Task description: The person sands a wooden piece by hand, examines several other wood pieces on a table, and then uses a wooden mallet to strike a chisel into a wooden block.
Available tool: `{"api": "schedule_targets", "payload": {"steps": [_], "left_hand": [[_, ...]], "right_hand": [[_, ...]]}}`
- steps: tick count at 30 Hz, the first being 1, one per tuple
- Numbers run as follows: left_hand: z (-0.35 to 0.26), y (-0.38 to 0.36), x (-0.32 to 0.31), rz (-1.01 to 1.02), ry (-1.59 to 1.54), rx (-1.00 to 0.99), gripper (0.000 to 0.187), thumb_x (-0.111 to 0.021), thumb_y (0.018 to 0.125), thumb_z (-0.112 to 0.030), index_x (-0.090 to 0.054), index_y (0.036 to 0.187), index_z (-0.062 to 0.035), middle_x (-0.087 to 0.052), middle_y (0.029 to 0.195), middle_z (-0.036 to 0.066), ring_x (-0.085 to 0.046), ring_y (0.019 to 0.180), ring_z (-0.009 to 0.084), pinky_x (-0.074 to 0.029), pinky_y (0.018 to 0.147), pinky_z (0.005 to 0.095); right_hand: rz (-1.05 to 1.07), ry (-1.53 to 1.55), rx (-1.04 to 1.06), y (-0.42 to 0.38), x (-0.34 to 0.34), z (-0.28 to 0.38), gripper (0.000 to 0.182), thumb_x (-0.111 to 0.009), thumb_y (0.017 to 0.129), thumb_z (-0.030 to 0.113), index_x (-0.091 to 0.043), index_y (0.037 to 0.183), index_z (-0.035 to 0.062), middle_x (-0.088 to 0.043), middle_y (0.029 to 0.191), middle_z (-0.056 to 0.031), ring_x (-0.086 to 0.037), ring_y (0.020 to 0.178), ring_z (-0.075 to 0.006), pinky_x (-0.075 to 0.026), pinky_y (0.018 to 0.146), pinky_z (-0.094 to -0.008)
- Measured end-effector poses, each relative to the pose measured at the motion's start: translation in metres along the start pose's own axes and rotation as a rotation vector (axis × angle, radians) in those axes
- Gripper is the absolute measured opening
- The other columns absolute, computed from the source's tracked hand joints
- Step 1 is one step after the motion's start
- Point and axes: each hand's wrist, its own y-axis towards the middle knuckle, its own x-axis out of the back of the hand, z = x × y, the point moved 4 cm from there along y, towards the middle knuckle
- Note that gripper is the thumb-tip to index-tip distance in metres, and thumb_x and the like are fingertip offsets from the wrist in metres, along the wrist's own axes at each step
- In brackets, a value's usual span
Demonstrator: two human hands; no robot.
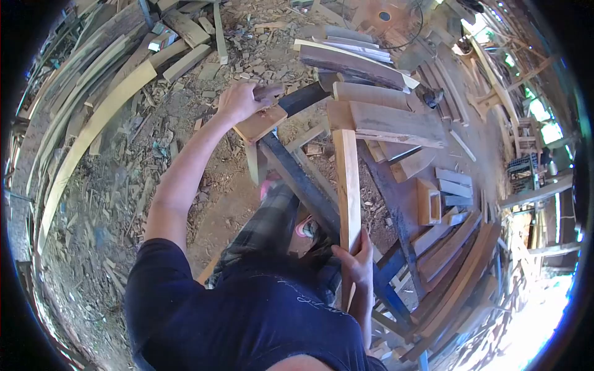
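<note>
My left hand (237, 102) is closed around a small brown wood block (268, 92), just above a reddish board end (263, 125) on the dark frame. The fingertips are partly hidden by the hand itself. At the lower right, my right hand (357, 256) grips a long pale wooden beam (348, 179), with the thumb and fingers on its sides near the end closest to my body. The beam's far end lies by a stack of brown boards (396, 120). A dark metal bar (300, 182) runs diagonally between my two hands.
Wood chips and scraps (117, 204) cover the ground on the left, beside a long curved pale plank (93, 130). More planks (455, 272) are piled at the right, near a small hollow wooden box (428, 202). Dark metal rails (393, 210) stand close to my right arm.
</note>
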Motion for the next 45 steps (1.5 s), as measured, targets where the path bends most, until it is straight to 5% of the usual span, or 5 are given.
{"api": "schedule_targets", "payload": {"steps": [15,21,30,35,45], "left_hand": [[-0.030,-0.008,-0.035,0.120,0.231,-0.264,0.042,-0.074,0.075,-0.017,-0.065,0.116,-0.0129,-0.056,0.107,0.008,-0.065,0.091,0.0234,-0.055,0.076,0.0351],[-0.034,-0.020,-0.018,0.079,0.001,-0.523,0.041,-0.076,0.076,-0.027,-0.066,0.113,-0.0103,-0.066,0.099,0.007,-0.066,0.087,0.0238,-0.054,0.073,0.0383],[-0.009,-0.046,0.012,-0.024,-0.296,0.107,0.053,-0.074,0.079,-0.045,-0.066,0.108,-0.0010,-0.064,0.110,0.014,-0.067,0.089,0.0268,-0.055,0.081,0.0383],[-0.025,-0.071,-0.013,-0.145,-0.068,-0.091,0.067,-0.074,0.074,-0.056,-0.061,0.117,-0.0063,-0.055,0.121,0.014,-0.065,0.098,0.0276,-0.059,0.077,0.0400],[-0.002,-0.078,-0.017,0.114,0.109,-0.151,0.070,-0.077,0.073,-0.036,-0.048,0.136,-0.0253,-0.039,0.143,0.010,-0.065,0.101,0.0293,-0.056,0.083,0.0406]], "right_hand": [[-0.095,-0.092,0.001,-0.007,-0.001,-0.003,0.057,-0.078,0.064,0.026,-0.052,0.107,-0.0018,-0.062,0.093,-0.0166,-0.058,0.088,-0.0229,-0.046,0.081,-0.0365],[-0.096,-0.144,-0.001,-0.010,-0.001,-0.005,0.058,-0.079,0.064,0.028,-0.052,0.105,-0.0018,-0.062,0.093,-0.0169,-0.058,0.087,-0.0233,-0.046,0.080,-0.0373],[-0.106,-0.071,-0.067,-0.010,0.001,-0.018,0.057,-0.078,0.065,0.025,-0.053,0.107,-0.0030,-0.062,0.092,-0.0154,-0.058,0.086,-0.0228,-0.046,0.080,-0.0369],[-0.103,0.007,-0.020,-0.007,0.000,-0.019,0.056,-0.077,0.065,0.022,-0.052,0.108,-0.0039,-0.062,0.092,-0.0148,-0.057,0.086,-0.0214,-0.046,0.080,-0.0353],[-0.082,0.004,-0.010,-0.008,0.001,-0.020,0.052,-0.078,0.066,0.020,-0.052,0.105,-0.0028,-0.061,0.092,-0.0121,-0.056,0.085,-0.0184,-0.046,0.078,-0.0335]]}}
